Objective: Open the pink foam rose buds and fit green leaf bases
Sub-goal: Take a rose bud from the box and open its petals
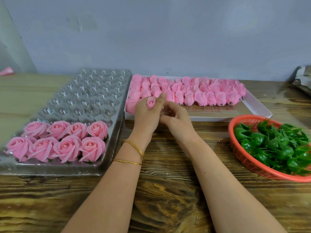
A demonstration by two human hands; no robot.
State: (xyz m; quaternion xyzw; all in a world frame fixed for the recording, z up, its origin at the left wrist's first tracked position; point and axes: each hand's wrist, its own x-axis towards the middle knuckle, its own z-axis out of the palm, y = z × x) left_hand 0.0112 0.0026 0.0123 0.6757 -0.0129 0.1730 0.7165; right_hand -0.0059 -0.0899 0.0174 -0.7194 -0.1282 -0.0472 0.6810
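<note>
My left hand (146, 113) grips a small closed pink foam rose bud (151, 102), its top facing up between thumb and fingers. My right hand (176, 118) is curled against the left hand's fingers just below the bud; what it pinches is hidden. A white box (198, 117) behind the hands holds several closed pink buds (200, 93) in rows. An orange basket (242, 153) at the right is filled with green leaf bases (276, 145). Several opened roses (67, 142) stand in the near rows of a clear plastic cell tray (87, 91) at the left.
The work lies on a wood-grain table (168, 190) against a grey wall. A pink scrap (7, 71) sits at the far left edge. Crumpled grey wrapping (303, 78) lies at the far right. The tray's back cells hold nothing.
</note>
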